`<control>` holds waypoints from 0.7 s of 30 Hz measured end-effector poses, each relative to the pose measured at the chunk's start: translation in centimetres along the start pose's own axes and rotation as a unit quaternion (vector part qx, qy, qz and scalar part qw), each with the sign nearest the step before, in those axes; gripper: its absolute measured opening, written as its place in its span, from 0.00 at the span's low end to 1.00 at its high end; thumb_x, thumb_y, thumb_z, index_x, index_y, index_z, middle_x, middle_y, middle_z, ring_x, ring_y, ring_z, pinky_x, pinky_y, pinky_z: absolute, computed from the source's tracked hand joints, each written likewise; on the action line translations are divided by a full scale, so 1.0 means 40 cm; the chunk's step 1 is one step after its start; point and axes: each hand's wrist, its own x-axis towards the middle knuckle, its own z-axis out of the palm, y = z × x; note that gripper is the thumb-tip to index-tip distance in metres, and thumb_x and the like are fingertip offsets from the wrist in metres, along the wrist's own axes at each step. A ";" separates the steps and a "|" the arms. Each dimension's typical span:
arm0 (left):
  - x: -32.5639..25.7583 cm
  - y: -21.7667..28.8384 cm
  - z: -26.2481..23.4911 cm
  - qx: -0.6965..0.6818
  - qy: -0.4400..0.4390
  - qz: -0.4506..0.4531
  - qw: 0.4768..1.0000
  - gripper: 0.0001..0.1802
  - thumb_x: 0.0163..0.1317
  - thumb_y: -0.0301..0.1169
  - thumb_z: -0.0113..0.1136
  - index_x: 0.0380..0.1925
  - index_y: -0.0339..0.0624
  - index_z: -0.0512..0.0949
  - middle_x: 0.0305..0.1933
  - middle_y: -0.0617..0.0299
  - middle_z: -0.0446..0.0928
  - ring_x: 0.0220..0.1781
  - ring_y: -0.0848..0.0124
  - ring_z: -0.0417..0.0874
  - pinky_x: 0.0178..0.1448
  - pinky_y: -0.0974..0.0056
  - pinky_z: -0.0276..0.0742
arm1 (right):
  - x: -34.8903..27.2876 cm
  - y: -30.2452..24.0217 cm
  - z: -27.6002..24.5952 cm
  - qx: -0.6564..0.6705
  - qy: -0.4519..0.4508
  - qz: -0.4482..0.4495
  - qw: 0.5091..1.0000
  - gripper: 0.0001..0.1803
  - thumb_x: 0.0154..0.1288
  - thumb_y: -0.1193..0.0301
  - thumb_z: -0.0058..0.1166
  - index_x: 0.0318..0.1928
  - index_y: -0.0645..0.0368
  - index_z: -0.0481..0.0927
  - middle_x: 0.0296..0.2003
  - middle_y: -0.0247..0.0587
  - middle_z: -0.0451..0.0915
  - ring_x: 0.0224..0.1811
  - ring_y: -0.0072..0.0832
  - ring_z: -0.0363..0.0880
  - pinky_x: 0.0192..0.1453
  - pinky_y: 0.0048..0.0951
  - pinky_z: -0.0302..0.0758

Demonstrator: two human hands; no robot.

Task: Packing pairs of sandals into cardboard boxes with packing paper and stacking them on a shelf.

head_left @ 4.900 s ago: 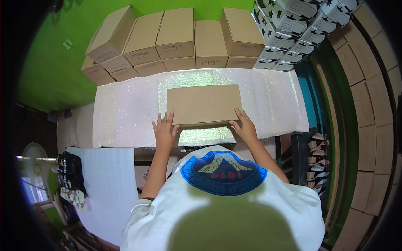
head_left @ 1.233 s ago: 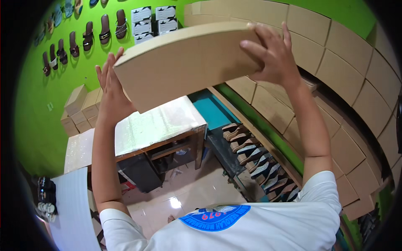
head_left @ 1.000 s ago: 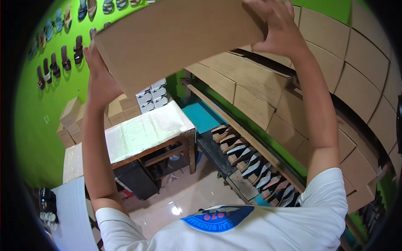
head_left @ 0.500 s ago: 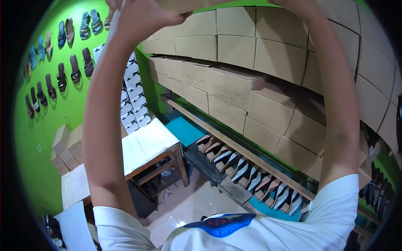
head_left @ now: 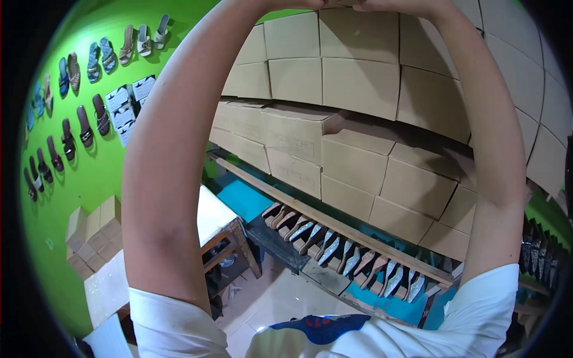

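Cardboard, probably one brown box [head_left: 340,3], shows as a sliver at the top edge, between the raised left hand [head_left: 295,4] and right hand [head_left: 394,5]. Neither looks clearly nearer. Both are mostly cut off, so I cannot tell their grip, nor the box's long axis. Stacked boxes [head_left: 359,80] stand between the forearms in view.

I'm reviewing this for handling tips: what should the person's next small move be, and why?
Perhaps tilt the head up slightly before shifting anything: the left hand and right hand are close together at the picture's top edge, partly cut off, with brown boxes beyond, so what they hold can't be told.
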 end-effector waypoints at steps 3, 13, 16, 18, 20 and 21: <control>-0.015 -0.006 -0.021 -0.211 -0.017 0.026 0.977 0.57 0.31 0.50 0.67 0.62 0.35 0.54 0.64 0.45 0.55 0.67 0.48 0.51 0.68 0.38 0.40 | -0.006 0.001 -0.012 -0.062 -0.049 0.106 0.991 0.66 0.30 0.57 0.68 0.69 0.48 0.38 0.62 0.59 0.57 0.66 0.50 0.52 0.68 0.46 0.47; -0.068 0.009 0.171 -0.158 -0.096 -0.122 0.975 0.50 0.51 0.53 0.58 0.63 0.28 0.49 0.62 0.39 0.60 0.63 0.48 0.62 0.66 0.55 0.56 | -0.008 0.009 -0.018 -0.195 -0.142 0.189 0.952 0.62 0.31 0.56 0.67 0.68 0.46 0.44 0.61 0.56 0.60 0.66 0.50 0.51 0.68 0.54 0.43; -0.074 0.017 0.199 -0.238 -0.034 -0.133 0.961 0.51 0.53 0.55 0.56 0.63 0.26 0.47 0.60 0.34 0.61 0.63 0.48 0.62 0.66 0.54 0.55 | -0.017 0.023 -0.031 -0.193 -0.161 0.184 0.950 0.61 0.33 0.50 0.67 0.68 0.45 0.45 0.63 0.56 0.56 0.68 0.49 0.48 0.69 0.55 0.39; -0.065 0.022 0.207 -0.267 -0.052 -0.123 0.954 0.52 0.54 0.56 0.53 0.63 0.23 0.45 0.61 0.32 0.59 0.64 0.47 0.60 0.66 0.54 0.55 | -0.043 0.059 -0.048 0.157 -0.101 -0.044 0.981 0.57 0.39 0.42 0.61 0.68 0.45 0.48 0.65 0.53 0.53 0.70 0.46 0.43 0.69 0.55 0.35; -0.062 0.019 0.222 -0.284 -0.045 -0.114 0.951 0.53 0.55 0.57 0.52 0.62 0.22 0.45 0.61 0.32 0.59 0.65 0.46 0.60 0.66 0.55 0.55 | -0.018 0.044 -0.040 0.015 -0.127 0.070 0.989 0.54 0.41 0.40 0.58 0.67 0.45 0.50 0.65 0.52 0.53 0.70 0.45 0.42 0.69 0.55 0.34; -0.061 0.020 0.222 -0.300 -0.040 -0.104 0.947 0.53 0.55 0.57 0.52 0.62 0.21 0.45 0.61 0.32 0.58 0.65 0.46 0.60 0.67 0.55 0.55 | -0.005 0.025 -0.041 -0.128 -0.148 0.182 0.964 0.52 0.43 0.37 0.54 0.67 0.45 0.53 0.66 0.50 0.53 0.71 0.45 0.40 0.69 0.55 0.32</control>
